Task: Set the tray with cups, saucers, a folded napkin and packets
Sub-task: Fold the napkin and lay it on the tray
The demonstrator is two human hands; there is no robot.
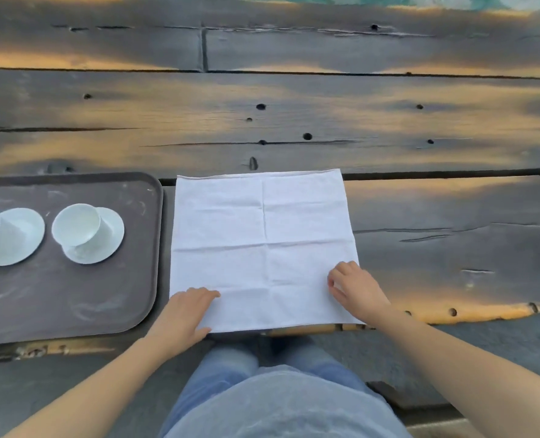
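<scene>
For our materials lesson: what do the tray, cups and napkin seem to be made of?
The tray looks like matte dark-brown plastic, scuffed with pale marks. The cups seem glazed white ceramic, smooth and glossy. The napkin appears woven white cloth, with soft creases and a hemmed edge.

The only camera is worn on my head. It looks forward and steeply down, close over the wooden desk (389,121). The napkin (262,248) lies at centre and my lap (262,380) fills 6 o'clock. The frame edge cuts off the tray (72,311) at 9 o'clock.
</scene>
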